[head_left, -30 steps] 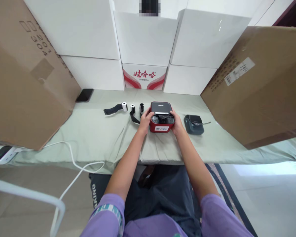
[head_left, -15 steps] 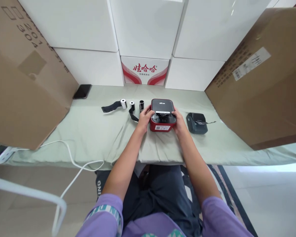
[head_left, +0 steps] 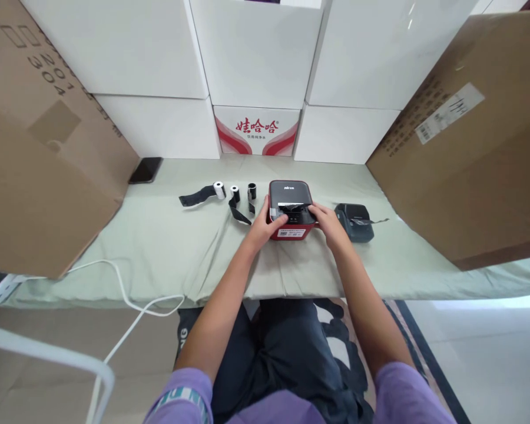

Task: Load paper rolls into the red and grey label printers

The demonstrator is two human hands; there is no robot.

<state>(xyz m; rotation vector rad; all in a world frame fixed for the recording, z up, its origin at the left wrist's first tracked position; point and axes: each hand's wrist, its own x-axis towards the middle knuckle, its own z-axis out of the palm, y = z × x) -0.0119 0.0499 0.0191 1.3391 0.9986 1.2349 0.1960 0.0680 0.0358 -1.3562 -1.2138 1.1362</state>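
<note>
A small red printer with a black top (head_left: 291,203) stands in the middle of the table, covered with a pale green cloth (head_left: 168,241). My left hand (head_left: 264,224) grips its left front corner, thumb lying across the front edge. My right hand (head_left: 329,221) rests on its right front corner, fingers curled toward the paper slot. Left of the printer lie three small paper rolls (head_left: 235,192) with black strips trailing from them. A dark grey printer (head_left: 355,222) sits just right of my right hand.
Large cardboard boxes lean in from the left (head_left: 39,159) and right (head_left: 468,147). White cartons (head_left: 256,53) are stacked behind the table. A black phone (head_left: 145,169) lies at the back left. A white cable (head_left: 128,291) hangs off the front edge.
Both hands have slid from the printer's sides to its front corners, my left thumb now across the front. The view has shifted slightly.
</note>
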